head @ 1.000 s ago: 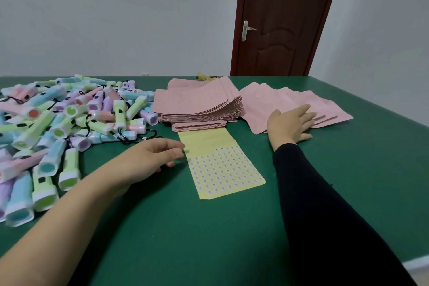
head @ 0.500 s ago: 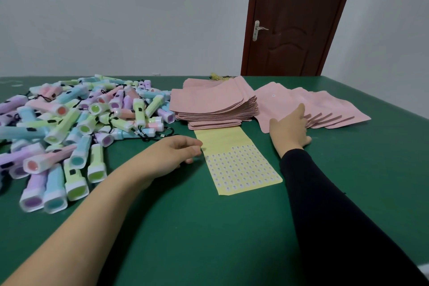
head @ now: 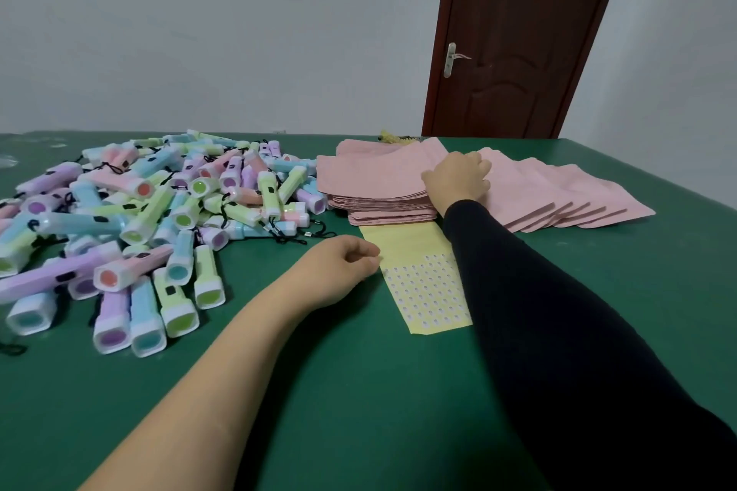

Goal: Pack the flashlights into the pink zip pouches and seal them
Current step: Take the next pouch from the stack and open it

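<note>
Flashlights (head: 159, 219) lay heaped left on the green table (head: 359, 411), open cloth in front. The left hand (head: 339, 265) rested loosely curled, empty, by a sticker sheet (head: 422, 287). The right hand (head: 458, 181) curled onto the edge of the stacked pouches (head: 371, 179), grip unclear, brown door (head: 518, 31) beyond.

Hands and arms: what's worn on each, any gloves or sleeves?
No gloves, rings or watch show on either. The right hand has a long, close-fitting black sleeve ending at the wrist. The left hand and forearm are uncovered, with no sleeve in view.
</note>
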